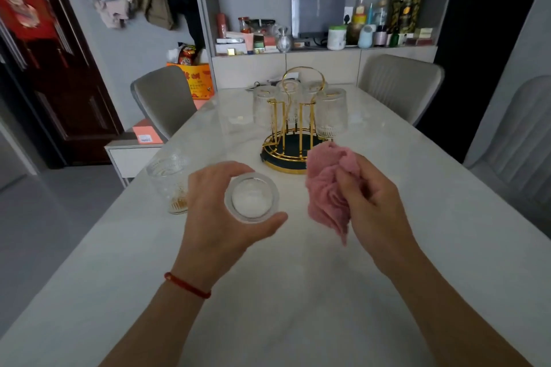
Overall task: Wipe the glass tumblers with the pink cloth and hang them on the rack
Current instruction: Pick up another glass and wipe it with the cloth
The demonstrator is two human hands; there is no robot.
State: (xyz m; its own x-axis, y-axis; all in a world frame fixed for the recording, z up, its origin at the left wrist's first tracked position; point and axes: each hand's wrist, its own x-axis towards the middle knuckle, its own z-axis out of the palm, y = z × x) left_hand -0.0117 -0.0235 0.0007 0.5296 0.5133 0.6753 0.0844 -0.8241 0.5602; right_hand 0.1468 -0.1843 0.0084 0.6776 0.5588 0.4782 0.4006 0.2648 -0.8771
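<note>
My left hand [214, 211] grips a clear glass tumbler [252, 198] over the white table [298, 292], one round end facing me. My right hand [372, 205] holds the bunched pink cloth [328, 188] just right of that tumbler, apart from it. Another ribbed tumbler [171, 180] stands on the table near its left edge, beside my left hand. Behind both hands stands the gold rack [293, 134] on a dark round base, with several tumblers hung upside down on it, such as one on the left [265, 107] and one on the right [331, 112].
Grey chairs stand at the far left [164, 98], far right [399, 83] and right edge [518, 140]. A small side cabinet [131, 152] sits left of the table. A shelf with bottles and boxes [328, 36] lines the back wall.
</note>
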